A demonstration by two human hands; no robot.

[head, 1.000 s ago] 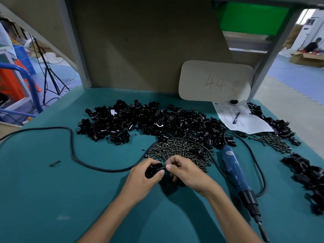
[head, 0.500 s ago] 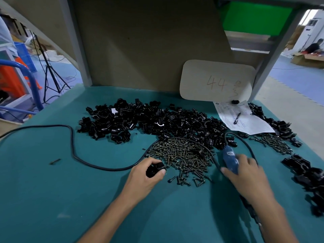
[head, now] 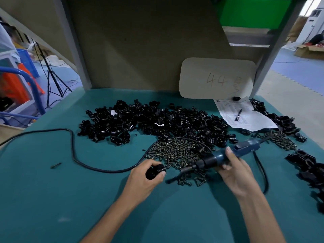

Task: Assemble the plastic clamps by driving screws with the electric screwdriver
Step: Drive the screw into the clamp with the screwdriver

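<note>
Electric screwdriver [head: 233,153] is gripped by the fingers of my right hand [head: 235,174], its bit short of the clamp [head: 154,172] that my left hand [head: 143,181] holds in curled fingers low over the bench [head: 52,199]. If the bit meets the small screw [head: 164,167] off-axis, I judge it may slip, tip the screw or wrench the clamp free.

Near worktop [head: 52,199] open, front and left. Cable [head: 73,151] loops across left-centre. Screw heap [head: 178,151] and clamp-part pile [head: 157,123] block centre; assembled clamps [head: 308,165] line right edge. Backboard [head: 140,50] closes rear.
</note>
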